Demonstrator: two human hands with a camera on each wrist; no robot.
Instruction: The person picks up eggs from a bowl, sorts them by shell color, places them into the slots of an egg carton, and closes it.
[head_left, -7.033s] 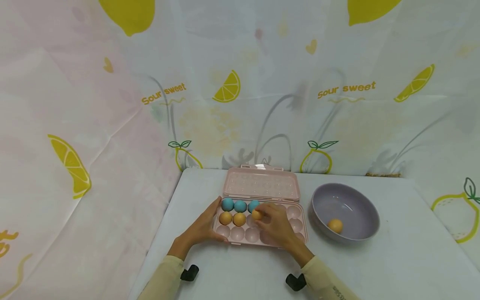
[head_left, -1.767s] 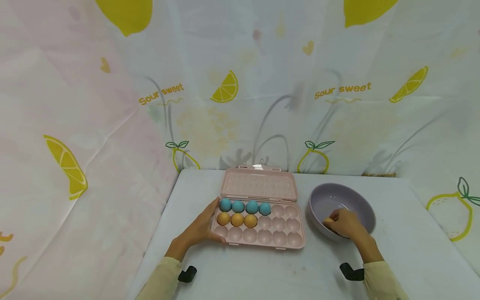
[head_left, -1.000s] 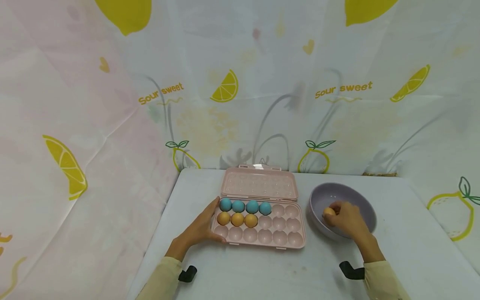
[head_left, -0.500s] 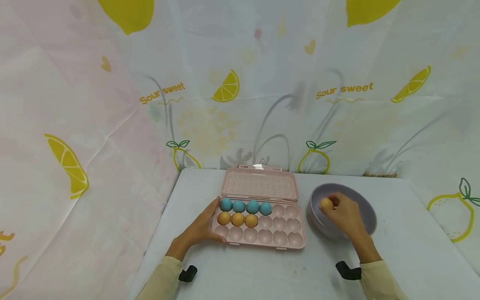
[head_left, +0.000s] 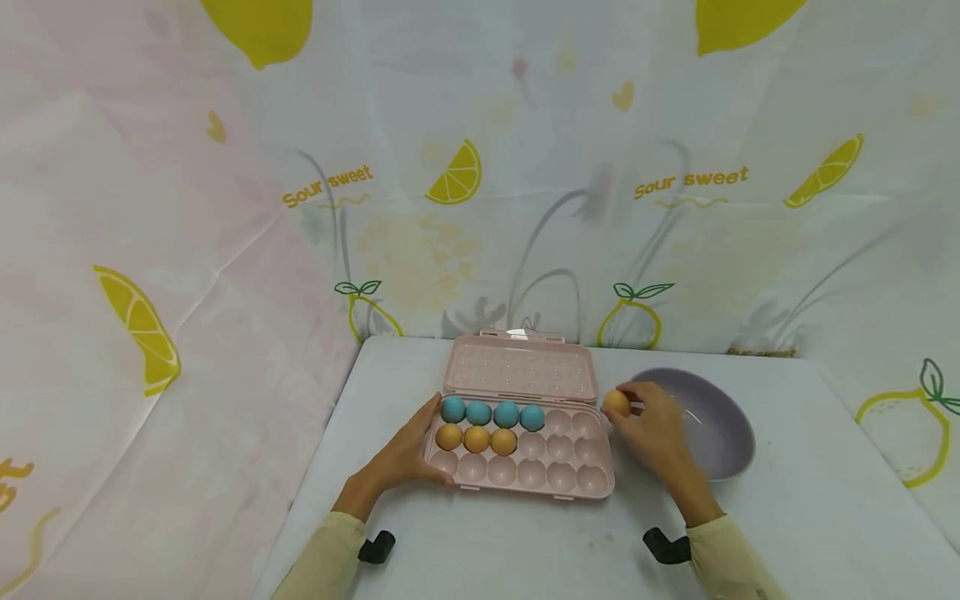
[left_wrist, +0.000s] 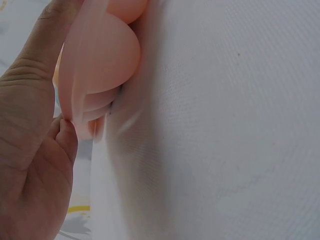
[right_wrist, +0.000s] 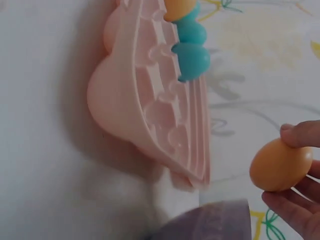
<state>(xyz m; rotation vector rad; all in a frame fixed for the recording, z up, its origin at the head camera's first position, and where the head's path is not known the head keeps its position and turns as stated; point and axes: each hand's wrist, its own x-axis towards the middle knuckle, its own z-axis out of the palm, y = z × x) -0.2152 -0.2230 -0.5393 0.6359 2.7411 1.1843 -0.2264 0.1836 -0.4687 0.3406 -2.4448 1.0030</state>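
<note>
In the head view, my left hand (head_left: 402,450) holds the left end of an open pink egg tray (head_left: 457,484), thumb at the front edge, fingers at the side. The left wrist view shows thumb and fingers against the tray's rim (left_wrist: 70,95). Several blue eggs (head_left: 506,414) fill the left of the back row, and three orange eggs (head_left: 477,439) sit in the middle row. My right hand (head_left: 660,433) pinches another orange egg (head_left: 617,403) between fingertips and thumb, just off the tray's right side. In the right wrist view, that egg (right_wrist: 280,166) is well clear of the tray.
A purple-grey bowl (head_left: 720,425) stands right of the tray, partly behind my right hand; part of its inside is hidden. The tray's lid (head_left: 521,367) lies back toward the lemon-print cloth (head_left: 525,208) behind the white table (head_left: 517,550).
My right hand has picked the orange egg out of the bowl, lifted it and moved left toward the tray. My left hand stays at the tray. Earlier, a blue egg joined the back row.
</note>
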